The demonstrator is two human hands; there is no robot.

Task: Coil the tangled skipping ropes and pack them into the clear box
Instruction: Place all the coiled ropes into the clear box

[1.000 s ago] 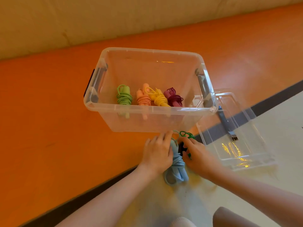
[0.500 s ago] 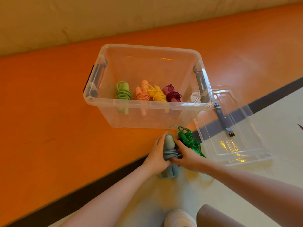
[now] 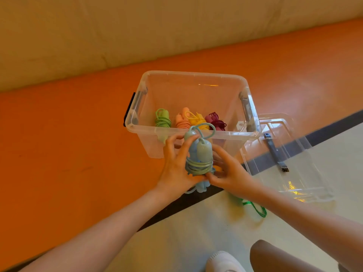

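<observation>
Currently both hands clamp blue rope (image 3: 199,154): left hand (image 3: 176,165) around handles, right hand (image 3: 227,173) pinching coils; light, springy; grip wrapped middle.

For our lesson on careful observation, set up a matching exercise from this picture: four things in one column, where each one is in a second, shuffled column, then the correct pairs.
Things
1. blue rope
2. dark green rope
3. maroon rope
4. lid

Places
A. on the floor right of the box
B. inside the box
C. on the floor under the right forearm
D. held by the left hand and right hand

Pairs: 1-D, 2-C, 3-B, 4-A
</observation>
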